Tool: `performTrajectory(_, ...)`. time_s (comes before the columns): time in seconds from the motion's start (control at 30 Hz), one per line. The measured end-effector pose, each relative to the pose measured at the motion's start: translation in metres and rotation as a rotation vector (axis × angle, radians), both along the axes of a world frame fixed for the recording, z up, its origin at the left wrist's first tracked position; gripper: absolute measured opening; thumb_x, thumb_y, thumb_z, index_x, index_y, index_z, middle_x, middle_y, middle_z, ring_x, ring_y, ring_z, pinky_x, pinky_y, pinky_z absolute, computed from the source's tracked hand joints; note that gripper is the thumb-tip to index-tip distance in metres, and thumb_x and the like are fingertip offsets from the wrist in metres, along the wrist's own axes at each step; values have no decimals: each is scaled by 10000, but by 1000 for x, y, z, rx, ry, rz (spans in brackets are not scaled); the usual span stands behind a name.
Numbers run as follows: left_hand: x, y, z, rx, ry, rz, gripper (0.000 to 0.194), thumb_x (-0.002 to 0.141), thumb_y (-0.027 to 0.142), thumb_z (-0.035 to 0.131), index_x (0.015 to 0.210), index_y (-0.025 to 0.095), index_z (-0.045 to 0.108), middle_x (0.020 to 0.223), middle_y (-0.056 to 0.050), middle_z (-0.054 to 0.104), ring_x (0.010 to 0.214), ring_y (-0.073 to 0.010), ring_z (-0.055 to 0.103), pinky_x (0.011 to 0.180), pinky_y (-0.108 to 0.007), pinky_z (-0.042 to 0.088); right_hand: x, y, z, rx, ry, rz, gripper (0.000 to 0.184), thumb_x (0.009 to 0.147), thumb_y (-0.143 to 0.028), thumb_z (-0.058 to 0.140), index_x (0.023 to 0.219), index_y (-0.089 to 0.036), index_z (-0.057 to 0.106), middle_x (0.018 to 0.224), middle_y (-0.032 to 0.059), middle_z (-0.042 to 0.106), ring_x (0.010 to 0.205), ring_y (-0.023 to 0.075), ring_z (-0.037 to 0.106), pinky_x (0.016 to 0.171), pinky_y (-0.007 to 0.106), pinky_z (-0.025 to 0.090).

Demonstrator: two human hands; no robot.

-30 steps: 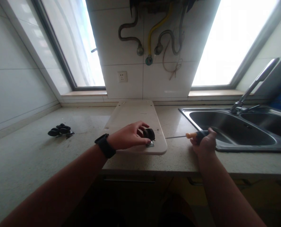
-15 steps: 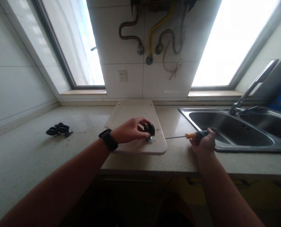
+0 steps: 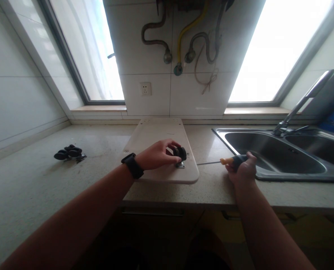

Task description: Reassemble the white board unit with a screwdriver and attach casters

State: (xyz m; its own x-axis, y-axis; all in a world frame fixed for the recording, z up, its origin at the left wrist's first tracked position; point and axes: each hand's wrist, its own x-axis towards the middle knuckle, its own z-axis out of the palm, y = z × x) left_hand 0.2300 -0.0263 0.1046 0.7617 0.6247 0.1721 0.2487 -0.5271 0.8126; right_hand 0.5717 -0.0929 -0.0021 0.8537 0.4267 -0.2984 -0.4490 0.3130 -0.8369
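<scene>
A cream board (image 3: pixel 155 137) lies flat on the stone counter (image 3: pixel 43 180), its near edge close to the counter's front. On the board's near right corner sits a black caster wheel (image 3: pixel 180 153) with a metal base plate. My left hand (image 3: pixel 158 154), a black watch on its wrist, is closed around that caster from the left. My right hand (image 3: pixel 244 170) rests on the counter by the sink's front left corner, closed on a screwdriver (image 3: pixel 225 161) with an orange and dark handle. Its thin shaft points left toward the board.
Loose black caster wheels (image 3: pixel 69 153) lie on the counter at the left. A steel double sink (image 3: pixel 276 155) with a tap (image 3: pixel 301 103) fills the right side. Hoses and pipes (image 3: pixel 183 41) hang on the tiled wall above a socket (image 3: pixel 146 89), between two windows.
My left hand has shifted the caster slightly right and farther along the board's near right corner. My right hand with the screwdriver has stayed put.
</scene>
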Motion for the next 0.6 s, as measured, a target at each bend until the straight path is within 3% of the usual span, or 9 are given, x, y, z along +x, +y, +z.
performTrajectory(0.2,1,0,-1,7,-3,5,568,796,395,814,1290,165,653,1197,-137,697,975,-234,693,902,-432,540,1,2,-1,14,14,6,289,910,-514,566,958,-230,544,718,-38,569,530,122,566,475,257,523)
performTrajectory(0.6,0,3,-1,20,3,-15,569,803,396,805,1299,163,653,1192,-147,710,1038,-251,684,935,-438,530,1,1,1,52,9,29,241,926,-469,551,891,-234,510,660,-50,501,509,121,530,405,219,448)
